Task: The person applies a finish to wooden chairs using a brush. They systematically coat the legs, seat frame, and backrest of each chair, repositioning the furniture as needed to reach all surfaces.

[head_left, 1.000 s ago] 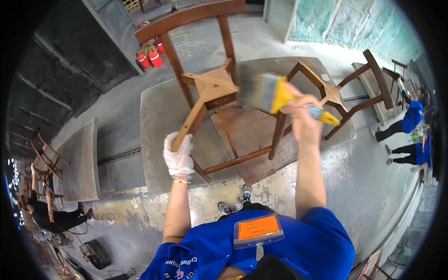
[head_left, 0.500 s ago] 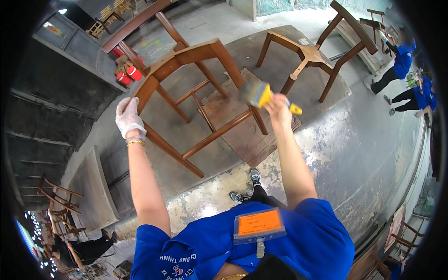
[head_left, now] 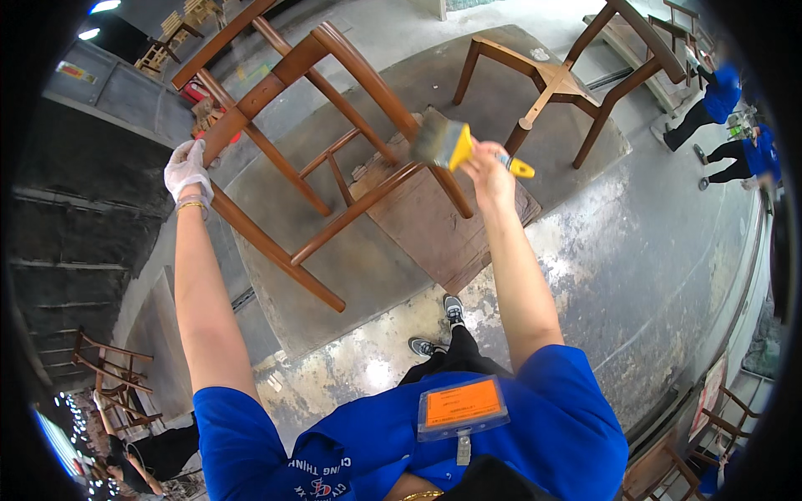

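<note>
A brown wooden chair frame (head_left: 359, 214) without a seat panel stands tilted in front of me. My left hand (head_left: 187, 171), in a thin whitish glove, is closed around the left end of its seat frame. Bare and closed, my right hand (head_left: 491, 173) grips a wide paintbrush (head_left: 460, 147) with a yellow body and dark bristles. Those bristles are at the chair's right front corner, by the top of a leg; whether they touch the wood I cannot tell.
A second seatless chair (head_left: 551, 88) stands beyond my right hand. Beneath the chair in my grip lies a worn brown board (head_left: 443, 225) on a grey platform (head_left: 351, 301). Two people in blue shirts (head_left: 723, 92) are at the far right. More chairs (head_left: 113, 376) stand lower left.
My left hand has moved left and up, and the chair has turned and shifted left with it. The brush in my right hand has shifted slightly left and up.
</note>
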A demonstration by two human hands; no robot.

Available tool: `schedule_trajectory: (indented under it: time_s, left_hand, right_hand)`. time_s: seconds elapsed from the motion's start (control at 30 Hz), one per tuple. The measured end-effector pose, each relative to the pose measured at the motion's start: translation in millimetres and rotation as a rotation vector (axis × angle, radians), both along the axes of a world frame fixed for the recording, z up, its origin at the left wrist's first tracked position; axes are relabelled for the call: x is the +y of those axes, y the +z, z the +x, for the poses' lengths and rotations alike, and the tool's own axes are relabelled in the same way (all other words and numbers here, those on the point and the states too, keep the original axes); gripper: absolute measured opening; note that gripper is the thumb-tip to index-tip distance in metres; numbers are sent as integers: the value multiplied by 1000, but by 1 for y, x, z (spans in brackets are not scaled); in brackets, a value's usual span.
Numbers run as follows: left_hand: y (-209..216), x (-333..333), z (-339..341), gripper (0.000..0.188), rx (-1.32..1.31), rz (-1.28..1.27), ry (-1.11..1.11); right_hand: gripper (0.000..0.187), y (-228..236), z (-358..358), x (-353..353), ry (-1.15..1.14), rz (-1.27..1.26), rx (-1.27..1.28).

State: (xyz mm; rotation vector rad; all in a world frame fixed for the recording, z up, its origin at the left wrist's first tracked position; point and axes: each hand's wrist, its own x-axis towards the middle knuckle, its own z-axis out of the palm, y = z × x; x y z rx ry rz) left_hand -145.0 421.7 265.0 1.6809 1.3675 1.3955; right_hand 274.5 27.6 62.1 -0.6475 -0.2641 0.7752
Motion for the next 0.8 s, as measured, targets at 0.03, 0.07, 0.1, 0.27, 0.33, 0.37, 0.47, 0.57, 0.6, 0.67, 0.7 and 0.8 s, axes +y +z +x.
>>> schedule_trajectory:
  time_s: [0.03,0.07,0.1,0.27,0.33,0.37,0.47,0.57,0.6,0.67,0.7,0.8]
  left_hand:
    - [3,7,1,20,3,-10,-14]
    - [5,12,3,20,-9,-19,-18]
    - [6,15,5,21,-31,-10,-59]
    - [8,18,11,21,59,-14,-23]
    - [9,16,14,18,61,-1,-48]
    - [10,14,15,18,79,-17,-30]
    - [12,12,20,17,98,-13,5]
    - [11,11,24,16,66,-3,9]
    - [10,10,25,15,62,-19,-4]
    - [9,9,27,15,20,-31,-30]
    - [9,7,28,14,20,-20,-14]
    - [13,1,32,14,-2,-54,15]
  right_hand:
    - [9,-18,-4,-18,-55,-185,100]
    - [8,-40,-8,-41,-81,-348,190]
    - [10,-62,-7,-62,-164,-476,288]
    - [20,-63,6,-24,-412,-844,159]
    - [6,2,13,53,-339,-528,-1]
    - [5,41,23,86,-201,-412,-93]
    - [22,126,52,164,83,17,-126]
    - [34,116,62,151,148,-83,-87]
    - [43,93,62,125,162,-168,56]
    - [48,47,66,66,65,-500,186]
    - [35,32,69,44,-46,-670,262]
    - [7,44,80,32,-48,-688,-224]
